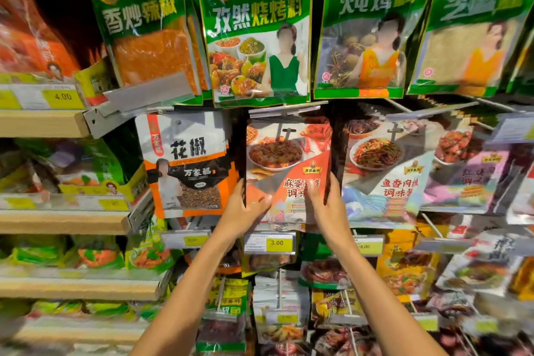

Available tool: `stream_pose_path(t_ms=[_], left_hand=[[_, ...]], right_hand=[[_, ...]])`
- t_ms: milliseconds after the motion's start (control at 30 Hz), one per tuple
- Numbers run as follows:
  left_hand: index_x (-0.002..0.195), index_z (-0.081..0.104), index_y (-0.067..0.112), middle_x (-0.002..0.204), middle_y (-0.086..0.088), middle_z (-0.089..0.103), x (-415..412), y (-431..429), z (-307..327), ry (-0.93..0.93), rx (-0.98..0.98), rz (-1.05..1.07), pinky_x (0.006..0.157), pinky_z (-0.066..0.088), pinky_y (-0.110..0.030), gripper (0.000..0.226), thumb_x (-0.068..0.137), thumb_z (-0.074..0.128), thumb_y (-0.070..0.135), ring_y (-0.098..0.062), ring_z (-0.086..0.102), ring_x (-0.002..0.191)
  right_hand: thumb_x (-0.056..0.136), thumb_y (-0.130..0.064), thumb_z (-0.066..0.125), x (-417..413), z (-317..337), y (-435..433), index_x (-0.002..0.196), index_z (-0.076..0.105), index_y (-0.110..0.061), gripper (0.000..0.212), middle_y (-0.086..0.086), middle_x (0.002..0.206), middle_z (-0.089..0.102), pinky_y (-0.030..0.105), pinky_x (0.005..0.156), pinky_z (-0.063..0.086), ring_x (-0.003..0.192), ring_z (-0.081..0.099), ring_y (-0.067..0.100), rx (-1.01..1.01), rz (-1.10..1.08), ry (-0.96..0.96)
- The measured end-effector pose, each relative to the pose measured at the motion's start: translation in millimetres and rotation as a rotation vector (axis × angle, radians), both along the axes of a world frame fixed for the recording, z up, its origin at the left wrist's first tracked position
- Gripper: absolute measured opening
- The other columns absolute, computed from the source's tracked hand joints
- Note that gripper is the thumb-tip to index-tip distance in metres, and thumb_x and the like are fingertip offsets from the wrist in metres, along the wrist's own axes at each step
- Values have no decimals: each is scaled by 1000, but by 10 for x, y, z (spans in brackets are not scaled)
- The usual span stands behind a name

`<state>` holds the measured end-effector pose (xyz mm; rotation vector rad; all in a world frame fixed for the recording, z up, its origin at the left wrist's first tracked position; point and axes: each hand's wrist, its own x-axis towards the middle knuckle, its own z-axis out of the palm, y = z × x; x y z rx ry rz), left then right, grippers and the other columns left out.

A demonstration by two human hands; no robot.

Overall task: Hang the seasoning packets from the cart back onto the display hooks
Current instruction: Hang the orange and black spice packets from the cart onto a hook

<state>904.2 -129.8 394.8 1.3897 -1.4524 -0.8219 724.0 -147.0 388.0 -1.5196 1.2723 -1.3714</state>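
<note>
The seasoning packet (289,165) is a flat, glossy rectangular pouch printed with plates of red-sauced food above an orange-red panel of lettering, its film catching pale glare along the lower half. It sits upright in the middle row of the display, its top edge just under a grey metal label holder (286,110). A dark T-shaped hook (286,133) shows near the packet's top, though whether the packet is threaded on it cannot be told. The left hand (245,209) grips the lower left edge, thumb laid across the front and fingers curled behind. The right hand (326,202) pinches the lower right edge, thumb on the printed face and fingers round the side. Both bare forearms rise from below. Just left hangs a white, orange and black pepper packet (187,165) with a clear window of brown grains; just right hangs a similar shiny pouch (384,173) showing shredded meat. Above them hang large green bags (257,29), crinkled and reflective. A yellow price tag (276,243) reading 3.00 sits below the hands, and pale wooden shelves (43,124) run along the left.
</note>
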Motion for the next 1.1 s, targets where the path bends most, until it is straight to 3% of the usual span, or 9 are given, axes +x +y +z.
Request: stream_pose_path(t_ms=[33, 100, 200, 400, 533, 700, 867, 1033, 1100], left_hand=[[99, 51, 17, 90, 4, 57, 2, 15, 2, -40, -26, -31, 71, 37, -15, 21, 87, 66, 26, 4, 51, 71], [77, 49, 9, 69, -7, 50, 0, 12, -31, -102, -44, -70, 59, 31, -25, 21, 91, 62, 18, -13, 44, 59], [62, 44, 12, 52, 11, 48, -3, -34, -47, -125, -45, -66, 53, 26, -24, 36, 94, 56, 20, -4, 41, 49], [101, 54, 18, 84, 12, 56, 65, -67, -46, -41, -49, -7, 59, 39, -5, 9, 94, 56, 24, 2, 52, 75], [113, 48, 23, 103, -1, 60, 127, -76, -11, -45, -13, -5, 73, 40, -25, 24, 92, 58, 31, -24, 58, 100], [148, 25, 15, 151, -1, 33, 151, -127, -25, -119, -16, 38, 103, 31, -28, 77, 87, 62, 42, -19, 32, 138], [152, 2, 24, 159, 6, 10, 111, -191, 20, -32, -76, -31, 106, 23, -23, 96, 84, 67, 37, -12, 17, 144], [150, 18, 18, 152, -1, 31, -4, -287, 14, -4, -198, 19, 111, 29, -30, 86, 83, 71, 27, -15, 30, 139], [148, 23, 16, 149, -3, 33, -47, -335, 0, -26, -224, 79, 109, 25, -23, 81, 84, 70, 26, -15, 30, 137]], right_hand=[[90, -55, 44, 0, -44, 56, 144, 29, -21, 66, -11, 129, 50, 25, 97, 37, 119, 48, 8, -9, -22, 48], [90, -59, 38, 28, -146, 110, 147, 27, -16, 72, -3, 142, 45, 32, 106, 35, 129, 43, 15, 2, -83, 127], [93, -56, 34, 105, -201, 15, 144, 33, -15, 65, 4, 143, 45, 37, 107, 35, 131, 43, 24, 39, -128, 112], [84, -65, 42, 161, -197, -132, 139, 38, -19, 73, 0, 138, 51, 38, 109, 36, 125, 49, 16, 217, 80, -171], [75, -74, 39, 240, -227, -84, 144, 30, -23, 85, -3, 143, 45, 45, 113, 32, 132, 43, 18, 218, 66, -187], [82, -66, 43, 250, -158, 11, 150, 21, -24, 83, -3, 152, 33, 45, 115, 28, 139, 33, 16, 60, -41, -129], [74, -65, 53, 233, 43, -74, 152, 10, -22, 99, 1, 156, 25, 46, 116, 27, 143, 27, 17, -21, -60, -93], [79, -49, 66, 232, 135, -199, 151, 11, -17, 96, 8, 151, 34, 47, 111, 35, 136, 38, 24, -29, -34, -12], [85, -37, 67, 252, 144, -251, 151, 11, -13, 89, 9, 151, 33, 46, 111, 34, 136, 38, 24, -48, -50, 6]])
